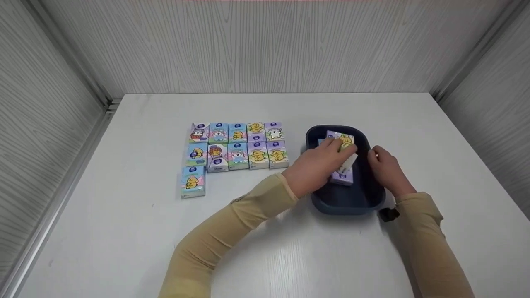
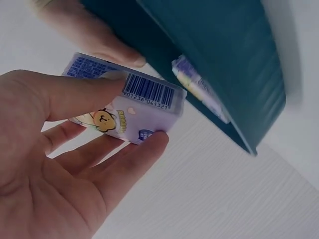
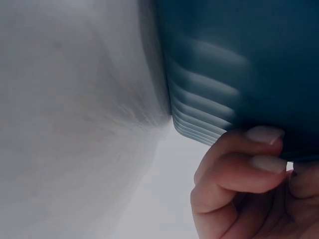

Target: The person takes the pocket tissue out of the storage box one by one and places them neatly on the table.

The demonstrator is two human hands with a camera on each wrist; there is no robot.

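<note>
My left hand [image 1: 315, 167] reaches over the dark blue plastic bin [image 1: 348, 210] and pinches a small tissue pack. In the left wrist view this tissue pack [image 2: 149, 112] is lilac, with a cartoon dog and a barcode, its thumb side facing up to the camera. Other packs lie inside the bin, among them a purple tissue pack [image 1: 342, 178], partly hidden by the hand. On the bin's right side my right hand [image 1: 387, 169] grips the rim, with curled fingers [image 3: 269, 164] against the ribbed outer wall.
Left of the bin, several cartoon tissue packs [image 1: 238, 155] lie flat in two neat rows. A single blue tissue pack [image 1: 193, 182] begins a third row at the left. Wood-grain panels [image 1: 265, 45] enclose the white table [image 1: 124, 240] at the back and sides.
</note>
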